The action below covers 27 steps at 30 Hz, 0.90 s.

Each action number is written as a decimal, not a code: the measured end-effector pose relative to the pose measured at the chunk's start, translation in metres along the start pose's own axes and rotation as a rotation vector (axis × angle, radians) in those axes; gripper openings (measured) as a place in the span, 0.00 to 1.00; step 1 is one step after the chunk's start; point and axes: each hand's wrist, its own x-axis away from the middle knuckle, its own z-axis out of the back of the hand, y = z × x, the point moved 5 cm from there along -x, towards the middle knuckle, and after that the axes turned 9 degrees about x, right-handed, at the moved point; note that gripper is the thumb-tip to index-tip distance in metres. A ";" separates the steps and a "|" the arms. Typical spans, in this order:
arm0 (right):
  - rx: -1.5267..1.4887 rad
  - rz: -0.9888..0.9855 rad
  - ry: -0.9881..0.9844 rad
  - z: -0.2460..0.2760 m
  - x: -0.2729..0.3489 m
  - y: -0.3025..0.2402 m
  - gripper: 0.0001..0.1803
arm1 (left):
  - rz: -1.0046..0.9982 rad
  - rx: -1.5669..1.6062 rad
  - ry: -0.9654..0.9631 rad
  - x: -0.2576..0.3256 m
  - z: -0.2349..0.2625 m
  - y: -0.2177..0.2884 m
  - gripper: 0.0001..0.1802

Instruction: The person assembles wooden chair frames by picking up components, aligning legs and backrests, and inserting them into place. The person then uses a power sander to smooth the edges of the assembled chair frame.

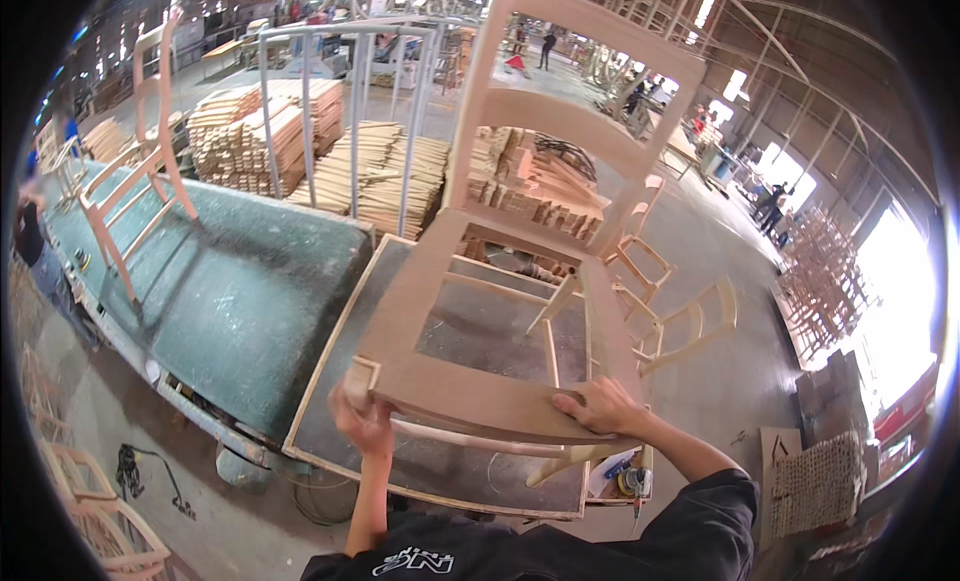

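Observation:
A bare wooden chair (480,394) with an open seat frame stands in front of me on a dark tabletop (330,406) edged with pale wood. Its tall back rises on the far side. My left hand (362,419) is closed around the front left corner of the seat, its fingers partly hidden below the edge. On the front rail, toward the right corner, my right hand (605,409) grips with the thumb on top and the other fingers over the outer side. The seat opening shows the dark table underneath.
A long green bench (250,301) on the left carries another chair (155,151). Grey metal posts (310,131) and stacked timber (385,161) stand beyond. A power tool (635,481) lies by the table's near right corner. More chairs (690,326) are at right; a person (40,251) stands far left.

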 end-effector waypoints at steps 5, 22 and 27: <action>0.006 0.048 -0.067 0.006 -0.002 0.009 0.40 | -0.463 -0.218 -0.116 0.077 -0.042 0.108 0.27; -0.013 0.108 -0.098 0.007 -0.007 0.017 0.43 | -0.673 -0.135 -0.371 0.159 -0.113 0.103 0.22; 0.005 0.065 -0.102 0.007 -0.006 0.014 0.42 | -0.616 -0.019 -0.410 0.157 -0.125 0.102 0.21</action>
